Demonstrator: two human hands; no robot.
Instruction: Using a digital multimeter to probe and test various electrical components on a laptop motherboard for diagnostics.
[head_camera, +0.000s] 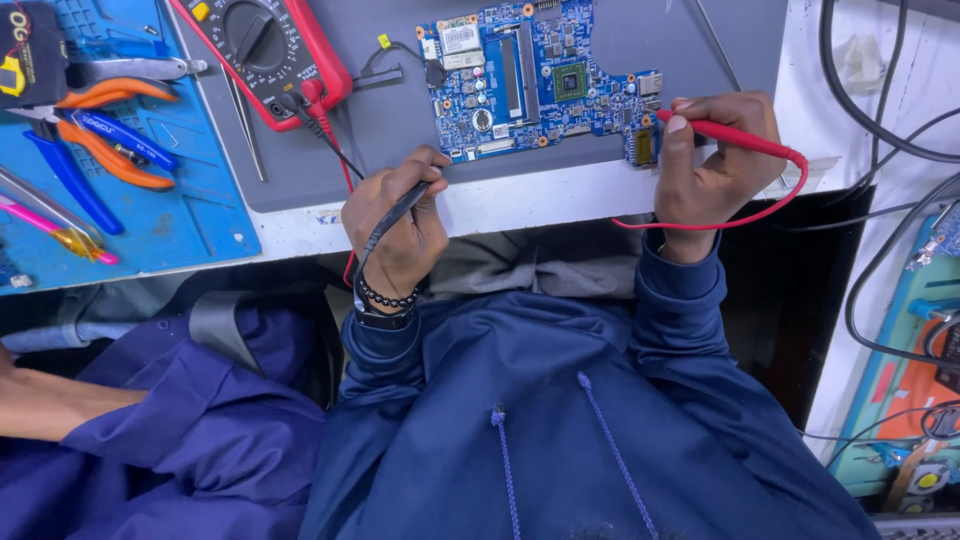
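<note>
You had the blue rectangular circuit board (540, 80) flat on the grey mat, far side. Left hand (395, 225) pinched the black probe (400, 210), right hand (712, 170) gripped the red plastic probe (730, 138) pen-style, for steady tips at its near edge.

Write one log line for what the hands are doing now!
left hand: holds black probe | right hand: holds red probe | tips: at blue circuit board edge

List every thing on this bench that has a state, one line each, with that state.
Left hand: closed on the black probe, tip at the board's lower edge.
Right hand: closed on the red probe, tip at the board's right edge.
Circuit board: bare, lying flat on the grey mat.
Multimeter: leads plugged in.
Orange-handled pliers: lying unused on the blue mat.
</note>
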